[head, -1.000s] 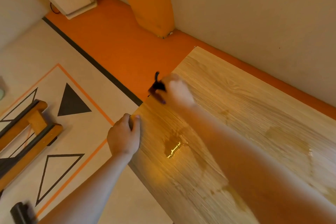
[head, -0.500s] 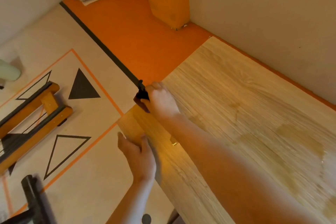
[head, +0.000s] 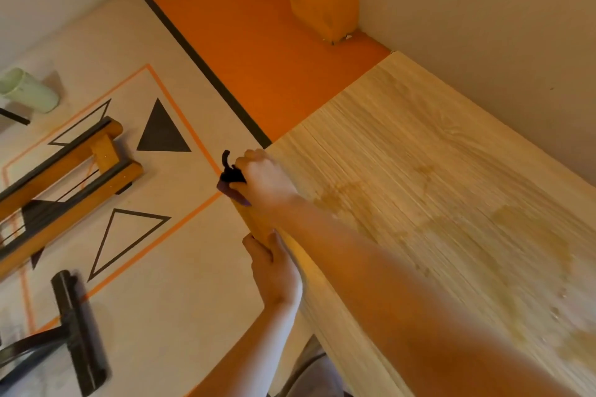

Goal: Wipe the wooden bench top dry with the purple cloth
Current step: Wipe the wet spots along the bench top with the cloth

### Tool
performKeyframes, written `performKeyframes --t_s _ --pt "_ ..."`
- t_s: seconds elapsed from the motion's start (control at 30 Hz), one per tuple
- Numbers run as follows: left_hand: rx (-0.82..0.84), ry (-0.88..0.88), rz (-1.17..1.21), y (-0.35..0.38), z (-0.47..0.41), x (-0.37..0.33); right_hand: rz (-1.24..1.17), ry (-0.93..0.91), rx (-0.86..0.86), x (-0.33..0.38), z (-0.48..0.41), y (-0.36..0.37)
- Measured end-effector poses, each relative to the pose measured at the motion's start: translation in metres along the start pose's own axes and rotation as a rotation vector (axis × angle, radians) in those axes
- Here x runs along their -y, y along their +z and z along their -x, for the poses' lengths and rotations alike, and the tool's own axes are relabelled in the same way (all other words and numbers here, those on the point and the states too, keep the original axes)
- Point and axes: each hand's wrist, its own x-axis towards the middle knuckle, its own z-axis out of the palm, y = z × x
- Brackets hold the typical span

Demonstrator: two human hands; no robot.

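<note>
Since the earlier frame, both hands had slid along the bench's front edge toward its far-left corner, and the puddle that had glinted beside them no longer showed.

The wooden bench top point(head: 419, 171) filled the frame from about 2 to 5 o'clock, with pale damp patches point(head: 503, 222) spread across its middle. The patterned floor point(head: 135, 42) lay from 7 to 11 o'clock — black triangles inside orange tape lines. The right hand point(head: 266, 179), near the centre, pressed down at the bench's corner with its fingers closed around the purple cloth point(head: 230, 179) — a dark bunch poking out over the edge at the hand's 9 o'clock. The left hand point(head: 275, 271), at the right hand's 6 o'clock, clasped the bench's front edge.
</note>
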Motion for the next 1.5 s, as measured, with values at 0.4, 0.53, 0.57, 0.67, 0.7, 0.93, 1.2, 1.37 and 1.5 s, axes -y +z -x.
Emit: performKeyframes --t_s 0.4,0.53,0.57,0.67,0.7,0.93,1.2,1.37,1.5 --pt "-0.008 -0.018 0.081 0.002 0.0 0.001 0.025 -0.008 -0.046 0.004 -0.003 0.008" --pt "0.004 -0.016 0.093 0.003 0.002 0.002 0.007 0.073 -0.079 -0.01 -0.016 -0.003" --pt "-0.002 -0.016 0.1 0.003 0.002 0.002 -0.013 0.089 -0.091 -0.01 -0.017 -0.003" --pt "-0.025 -0.058 0.133 0.002 0.003 0.007 -0.028 -0.011 0.006 0.001 -0.007 0.009" --pt "-0.027 -0.079 0.139 0.002 0.008 0.009 -0.008 -0.058 0.053 0.004 -0.004 0.014" --pt "0.023 -0.176 0.178 0.007 0.065 0.015 -0.081 0.091 -0.122 -0.011 0.001 0.004" --pt "-0.087 -0.115 0.119 0.008 0.06 0.025 0.041 0.055 -0.065 -0.026 0.023 -0.018" --pt "-0.05 -0.12 0.06 0.005 0.061 0.024 0.061 0.103 -0.105 -0.034 0.033 -0.022" --pt "-0.091 -0.132 0.048 0.005 0.062 0.023 0.094 -0.069 0.05 -0.004 0.058 0.012"
